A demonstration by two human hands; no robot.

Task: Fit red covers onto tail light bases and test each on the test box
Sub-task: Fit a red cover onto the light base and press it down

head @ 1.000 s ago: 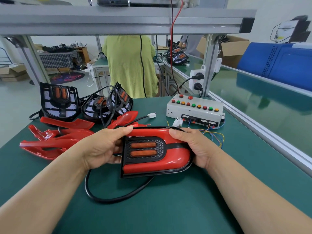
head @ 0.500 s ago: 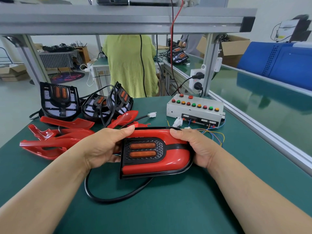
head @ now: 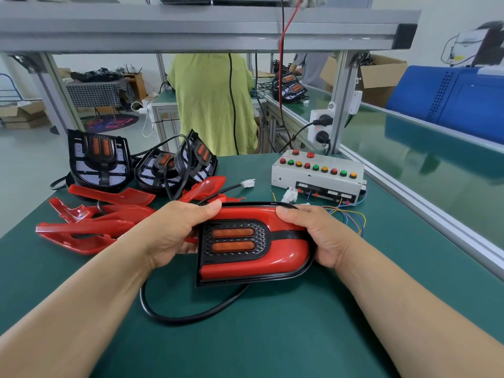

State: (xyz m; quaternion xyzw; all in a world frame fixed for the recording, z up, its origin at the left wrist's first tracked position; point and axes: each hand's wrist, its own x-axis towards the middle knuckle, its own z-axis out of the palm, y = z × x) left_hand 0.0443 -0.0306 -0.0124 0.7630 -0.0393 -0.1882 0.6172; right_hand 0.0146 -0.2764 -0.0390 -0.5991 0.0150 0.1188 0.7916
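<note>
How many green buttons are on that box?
3, all in the long row on the test box: one green button second from left, one in the middle, one second from right. None seem hidden.

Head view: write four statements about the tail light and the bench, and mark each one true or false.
1. The left hand and right hand both grip the tail light. True.
2. The white connector is plugged into the test box. False: it lies on the table, apart from the box.
3. Loose red covers lie left of the left hand. True.
4. The held tail light lacks a cover. False: its red cover is on it.
</note>
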